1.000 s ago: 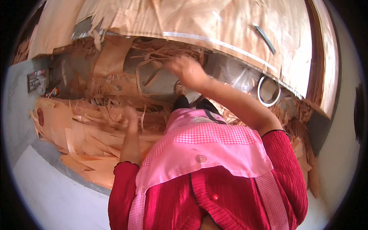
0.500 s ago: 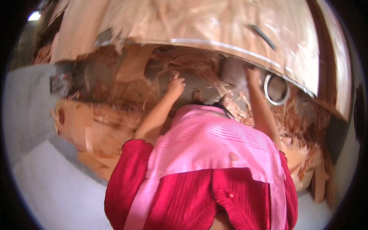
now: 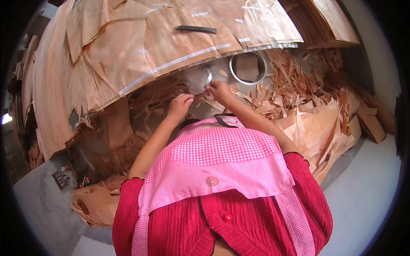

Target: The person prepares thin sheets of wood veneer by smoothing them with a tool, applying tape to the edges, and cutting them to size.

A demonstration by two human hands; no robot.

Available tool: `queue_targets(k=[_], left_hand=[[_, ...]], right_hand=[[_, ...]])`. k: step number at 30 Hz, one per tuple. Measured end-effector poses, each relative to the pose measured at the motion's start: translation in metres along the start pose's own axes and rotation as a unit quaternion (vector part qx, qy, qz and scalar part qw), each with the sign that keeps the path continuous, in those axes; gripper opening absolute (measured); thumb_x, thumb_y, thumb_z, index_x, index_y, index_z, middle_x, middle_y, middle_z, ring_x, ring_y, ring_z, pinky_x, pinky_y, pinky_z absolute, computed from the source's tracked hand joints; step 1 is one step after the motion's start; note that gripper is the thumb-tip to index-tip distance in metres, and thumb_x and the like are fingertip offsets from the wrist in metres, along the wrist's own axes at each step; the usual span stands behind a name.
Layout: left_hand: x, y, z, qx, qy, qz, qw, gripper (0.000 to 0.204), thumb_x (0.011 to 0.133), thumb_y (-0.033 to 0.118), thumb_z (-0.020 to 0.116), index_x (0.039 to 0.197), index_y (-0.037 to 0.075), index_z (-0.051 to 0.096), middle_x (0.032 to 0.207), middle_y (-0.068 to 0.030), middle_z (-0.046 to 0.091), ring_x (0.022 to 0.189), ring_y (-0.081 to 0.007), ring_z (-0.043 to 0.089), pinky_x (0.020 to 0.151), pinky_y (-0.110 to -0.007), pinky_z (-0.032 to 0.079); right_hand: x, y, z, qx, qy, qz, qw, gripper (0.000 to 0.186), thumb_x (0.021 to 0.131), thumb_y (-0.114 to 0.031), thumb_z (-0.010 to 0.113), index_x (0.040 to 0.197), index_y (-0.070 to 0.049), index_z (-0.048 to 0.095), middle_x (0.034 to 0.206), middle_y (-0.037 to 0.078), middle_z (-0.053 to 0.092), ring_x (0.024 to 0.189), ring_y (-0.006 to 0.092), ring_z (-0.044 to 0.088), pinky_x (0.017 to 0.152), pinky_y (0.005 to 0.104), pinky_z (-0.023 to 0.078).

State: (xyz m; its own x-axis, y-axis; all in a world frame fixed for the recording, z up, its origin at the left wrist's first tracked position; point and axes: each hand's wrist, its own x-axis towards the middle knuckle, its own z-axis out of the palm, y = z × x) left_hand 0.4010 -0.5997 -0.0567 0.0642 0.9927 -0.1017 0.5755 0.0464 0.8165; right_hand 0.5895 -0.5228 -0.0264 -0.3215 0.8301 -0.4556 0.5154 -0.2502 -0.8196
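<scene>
My right hand (image 3: 219, 92) is closed in a pinch on a short white strip of tape (image 3: 209, 79), which stands up from the fingertips. Just left of it, my left hand (image 3: 180, 106) has its fingers curled together; whether anything is between them is hidden. Both hands are below the near edge of a stack of wood veneer sheets (image 3: 115, 47). Perforated white tape (image 3: 175, 66) runs along that edge, and shorter pieces are stuck farther back. A pale ring-shaped roll (image 3: 231, 68) hangs by the edge, right of my right hand.
A dark, narrow tool (image 3: 195, 29) lies on the veneer. Torn veneer scraps (image 3: 282, 85) pile up under the edge and to the right, beside larger loose sheets (image 3: 316, 132). A clear plastic bag (image 3: 194, 79) is behind my hands. Another veneer stack (image 3: 335, 19) stands far right.
My hands have come closer together, and a tape strip now shows in the right one. The left fingers, spread before, have curled in. The view has turned, shifting the stack's edge.
</scene>
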Motion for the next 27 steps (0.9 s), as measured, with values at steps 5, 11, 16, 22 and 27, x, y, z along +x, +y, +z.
queue_targets(k=[5, 11, 16, 22, 27], left_hand=[[0.044, 0.068, 0.019, 0.035, 0.066, 0.135, 0.988, 0.014, 0.079, 0.013, 0.056, 0.09, 0.005, 0.062, 0.089, -0.0111, 0.061, 0.083, -0.0289, 0.058, 0.071, -0.035, 0.046], [0.048, 0.074, 0.059, 0.046, 0.027, 0.032, 0.998, 0.016, 0.082, 0.012, 0.053, 0.091, 0.003, 0.063, 0.086, -0.0145, 0.062, 0.08, -0.0303, 0.06, 0.069, -0.035, 0.047], [0.064, 0.116, 0.115, 0.006, -0.016, -0.092, 0.996, 0.016, 0.082, 0.011, 0.054, 0.093, 0.004, 0.063, 0.088, -0.0126, 0.063, 0.083, -0.026, 0.061, 0.073, -0.032, 0.047], [0.105, 0.166, 0.162, 0.086, -0.079, 0.015, 0.993, 0.016, 0.078, 0.012, 0.057, 0.092, 0.006, 0.063, 0.09, -0.011, 0.062, 0.085, -0.0281, 0.058, 0.075, -0.037, 0.045], [0.121, 0.182, 0.172, 0.151, -0.083, 0.071, 0.982, 0.016, 0.079, 0.013, 0.058, 0.093, 0.006, 0.063, 0.09, -0.0083, 0.063, 0.086, -0.0252, 0.059, 0.076, -0.035, 0.045]], right_hand=[[0.003, 0.066, -0.102, 0.072, 0.109, 0.106, 0.986, 0.036, 0.083, -0.028, 0.057, 0.109, -0.004, 0.057, 0.084, 0.006, 0.063, 0.068, 0.0141, 0.059, 0.051, 0.0263, 0.047], [0.07, 0.191, -0.321, 0.316, 0.35, 0.124, 0.873, 0.036, 0.085, -0.013, 0.05, 0.121, -0.013, 0.047, 0.101, -0.002, 0.055, 0.081, 0.0094, 0.049, 0.067, 0.0337, 0.044], [0.155, 0.213, -0.404, 0.307, 0.153, 0.01, 0.939, 0.048, 0.076, -0.003, 0.051, 0.123, -0.003, 0.045, 0.104, 0.003, 0.056, 0.085, 0.0134, 0.05, 0.07, 0.0251, 0.04], [0.157, 0.23, -0.444, 0.295, 0.109, -0.015, 0.949, 0.021, 0.085, -0.014, 0.055, 0.1, 0.001, 0.057, 0.088, 0.004, 0.058, 0.082, 0.0121, 0.055, 0.074, 0.0252, 0.045], [0.135, 0.187, -0.465, 0.2, 0.05, 0.002, 0.978, 0.016, 0.085, -0.015, 0.055, 0.088, 0.0, 0.06, 0.068, 0.003, 0.056, 0.057, 0.0109, 0.052, 0.054, 0.0254, 0.045]])
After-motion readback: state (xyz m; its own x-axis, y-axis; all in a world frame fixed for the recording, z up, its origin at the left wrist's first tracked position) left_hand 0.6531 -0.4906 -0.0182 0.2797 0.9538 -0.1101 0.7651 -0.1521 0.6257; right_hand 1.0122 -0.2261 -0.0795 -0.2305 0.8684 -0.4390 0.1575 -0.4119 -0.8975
